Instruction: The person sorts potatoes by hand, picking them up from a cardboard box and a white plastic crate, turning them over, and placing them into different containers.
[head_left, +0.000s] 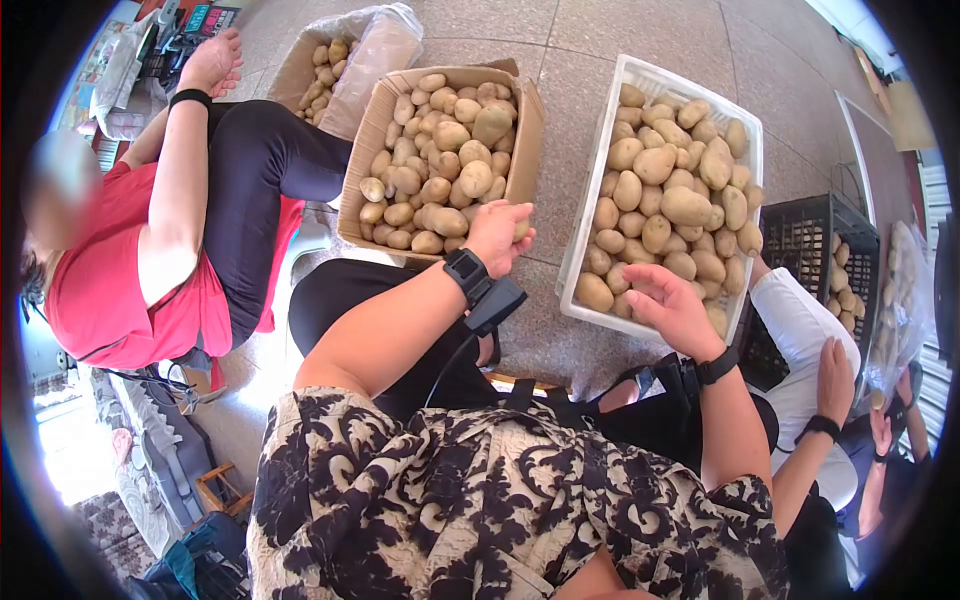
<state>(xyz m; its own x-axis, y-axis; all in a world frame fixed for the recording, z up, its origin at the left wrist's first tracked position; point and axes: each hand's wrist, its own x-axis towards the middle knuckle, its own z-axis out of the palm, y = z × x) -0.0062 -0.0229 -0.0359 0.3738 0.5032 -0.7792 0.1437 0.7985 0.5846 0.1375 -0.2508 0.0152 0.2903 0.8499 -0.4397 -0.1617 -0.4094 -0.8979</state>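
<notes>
My left hand (pixel 494 240) is closed around a potato (pixel 521 230), which shows only in part at the fingertips. It is over the near right corner of a cardboard box (pixel 529 150) filled with potatoes. My right hand (pixel 668 308) reaches over the near edge of a white plastic crate (pixel 612 112) heaped with potatoes (pixel 686 206). Its fingers are apart, thumb and index close above the potatoes near the crate's front. Both of my wrists wear black bands, the left one with a dark device hanging from it.
A second cardboard box (pixel 371 75) with a plastic liner holds potatoes at the back. On the left sits a person in a red top (pixel 130 290). A black crate (pixel 795 225) with potatoes stands at right, beside another person's white-clad leg (pixel 800 310). Bagged potatoes (pixel 893 300) lie farther right.
</notes>
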